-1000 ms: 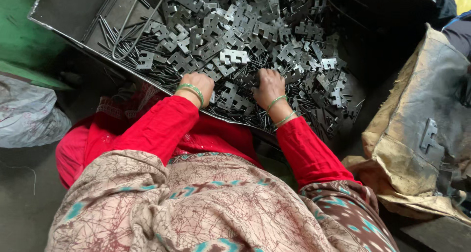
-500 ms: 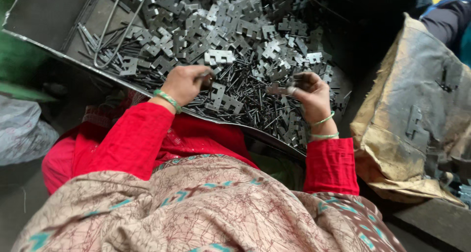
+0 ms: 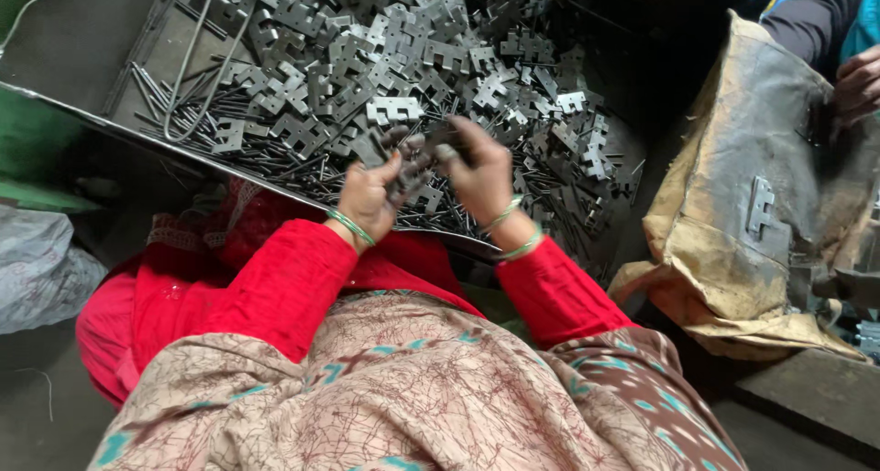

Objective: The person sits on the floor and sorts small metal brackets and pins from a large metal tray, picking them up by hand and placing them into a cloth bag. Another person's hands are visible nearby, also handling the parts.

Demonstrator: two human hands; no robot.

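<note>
Over the near edge of the metal tray [image 3: 82, 49], the left hand [image 3: 368, 196] and the right hand [image 3: 481, 169] meet — both are closed around a small bunch of grey stamped metal pieces [image 3: 412, 159]. More such pieces fill the tray, with thin rods [image 3: 197, 59] at its left. At the right lies a dirty sack [image 3: 733, 242] — another person's hand [image 3: 857, 86] rests on it.

Both arms reach forward from body, red sleeves to wrists, green bangles on each wrist. Left hand [image 3: 367, 196] raised, back toward camera, fingers curled inward, thumb up toward right hand. Right hand [image 3: 481, 169] just beside it, nearly touching, back toward camera, fingers bent and closed in pinch. Hands meet at fingertips; wrists apart, forearms angled inward toward each other.
</note>
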